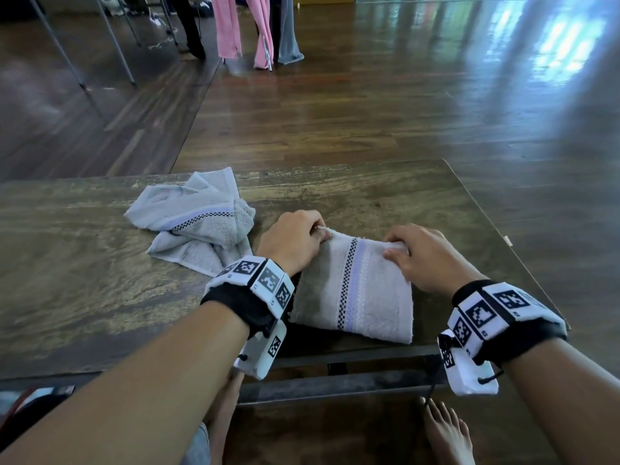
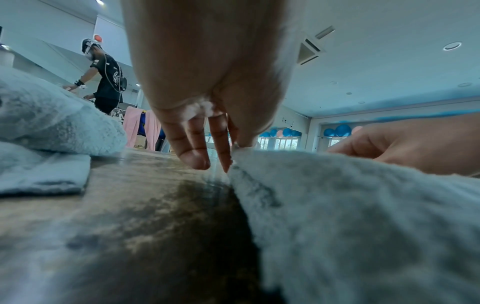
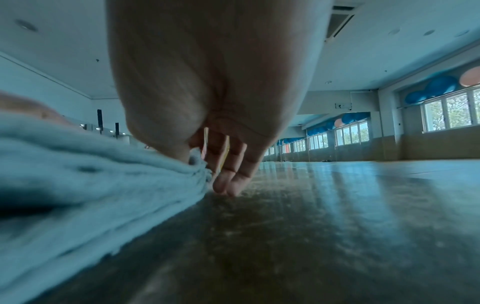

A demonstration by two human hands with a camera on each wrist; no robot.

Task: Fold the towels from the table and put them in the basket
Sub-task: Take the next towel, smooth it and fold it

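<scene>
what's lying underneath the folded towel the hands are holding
The folded towel lies on the wooden table; both hands pinch its far corners. Anything between its layers or beneath it is covered.

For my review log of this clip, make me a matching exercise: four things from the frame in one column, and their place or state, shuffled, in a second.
Things
1. folded towel
2. crumpled towel
3. left hand
4. right hand

Places or states
A. lies loose on the table, touched by neither hand
B. pinches the folded towel's far left corner
C. flat near the table's front edge, checkered stripe on top
D. pinches the folded towel's far right corner

Pairs: 1-C, 2-A, 3-B, 4-D
</scene>
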